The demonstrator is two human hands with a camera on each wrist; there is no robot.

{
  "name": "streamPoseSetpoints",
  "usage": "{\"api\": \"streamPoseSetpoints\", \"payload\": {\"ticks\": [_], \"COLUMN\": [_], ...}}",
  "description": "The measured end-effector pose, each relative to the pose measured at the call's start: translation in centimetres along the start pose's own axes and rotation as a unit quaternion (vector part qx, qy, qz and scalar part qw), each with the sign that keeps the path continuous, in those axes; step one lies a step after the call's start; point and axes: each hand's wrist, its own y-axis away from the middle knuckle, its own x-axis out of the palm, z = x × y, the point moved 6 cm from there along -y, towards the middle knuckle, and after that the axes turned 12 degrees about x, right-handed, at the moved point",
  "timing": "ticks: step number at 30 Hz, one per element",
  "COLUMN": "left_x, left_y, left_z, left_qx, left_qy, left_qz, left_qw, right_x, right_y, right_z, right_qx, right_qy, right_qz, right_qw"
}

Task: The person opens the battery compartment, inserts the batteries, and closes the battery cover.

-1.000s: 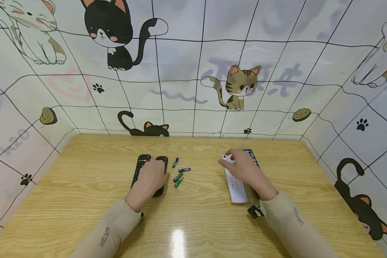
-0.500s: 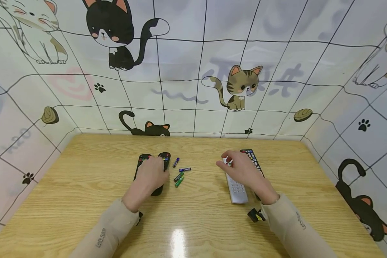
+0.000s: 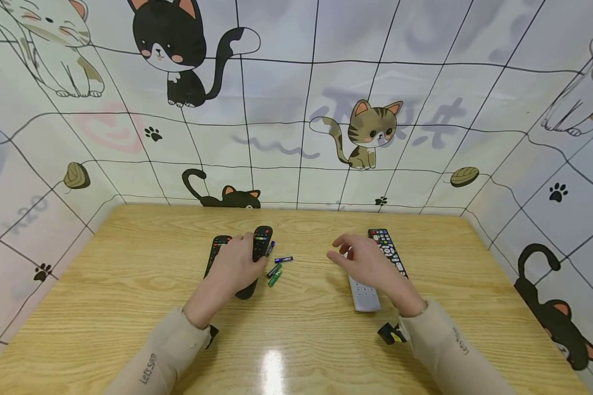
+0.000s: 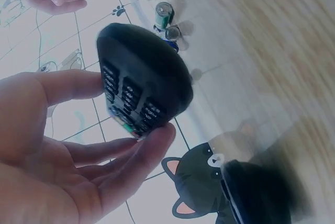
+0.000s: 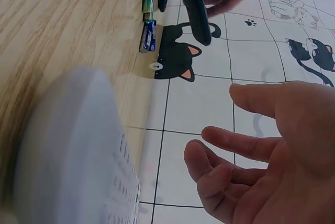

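My left hand (image 3: 234, 266) grips a black remote control (image 3: 262, 241) between thumb and fingers. In the left wrist view that black remote (image 4: 144, 72) is raised off the table, its buttons facing the palm side. Another black remote (image 3: 216, 251) lies partly hidden by the left hand. Over on the right, my right hand (image 3: 368, 262) hovers with loosely bent fingers above a silver-white remote (image 3: 365, 299), holding nothing. The right wrist view shows the white remote (image 5: 73, 150) beside that hand, apart from its fingers. A black remote with pale buttons (image 3: 389, 249) lies just beyond, partly covered by the right hand.
Several small batteries lie between the hands, among them a blue-purple battery (image 3: 284, 259) and a green battery (image 3: 274, 278). Behind the wooden table (image 3: 306, 340) stands a backdrop (image 3: 277, 137) printed with cats, which also borders both sides.
My left hand has lifted its black remote and shifted it a little to the right. The right hand has risen slightly and moved left over the white remote, which stays in place.
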Motion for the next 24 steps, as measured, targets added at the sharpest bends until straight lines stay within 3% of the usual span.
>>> {"api": "streamPoseSetpoints", "payload": {"ticks": [7, 14, 24], "left_x": [-0.4, -0.4, -0.7], "left_y": [0.1, 0.1, 0.1], "left_z": [-0.8, -1.3, -1.9], "left_qx": [0.023, 0.038, 0.052], "left_qy": [0.038, 0.08, 0.087], "left_qz": [-0.024, -0.028, -0.035], "left_qw": [0.9987, 0.9957, 0.9943], "right_x": [0.7, 1.3, 2.4], "right_y": [0.2, 0.5, 0.6], "right_z": [0.4, 0.7, 1.5], "right_qx": [-0.023, -0.047, -0.069], "right_qy": [-0.016, -0.03, -0.031], "right_qz": [0.017, 0.026, 0.059], "right_qw": [0.9995, 0.9981, 0.9954]}}
